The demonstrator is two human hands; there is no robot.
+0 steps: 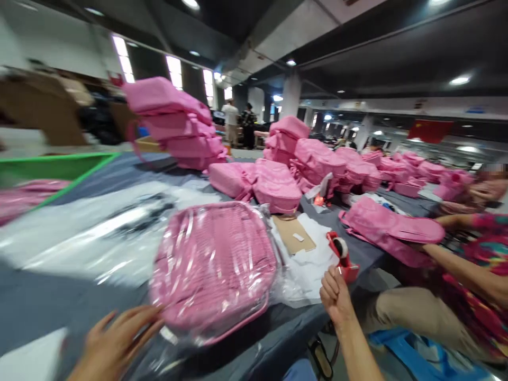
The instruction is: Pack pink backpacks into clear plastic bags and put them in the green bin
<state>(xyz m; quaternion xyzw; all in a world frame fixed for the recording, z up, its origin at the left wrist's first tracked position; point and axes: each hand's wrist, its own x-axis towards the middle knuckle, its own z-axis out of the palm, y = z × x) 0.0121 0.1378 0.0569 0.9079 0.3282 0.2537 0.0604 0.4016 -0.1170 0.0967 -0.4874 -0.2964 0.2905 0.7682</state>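
Note:
A pink backpack [216, 264] in a clear plastic bag lies flat on the dark cloth-covered table, right in front of me. At its lower left corner is my left hand [121, 336], palm down with fingers stretched out, the fingertips touching the plastic. My right hand [334, 293] is raised at the table's near edge, fingers curled closed, just below a red tape dispenser [343, 256] with a roll of tape. A small bright glint shows at its fingertips; what they pinch, if anything, is too small to make out.
Clear plastic bags [115, 227] lie spread at left, beside a green-edged bin [75, 182]. A cardboard piece [293, 233] rests on white sheets. Pink backpacks [174, 124] are stacked behind. At right, a seated co-worker [476, 264] handles another pink backpack [392, 227].

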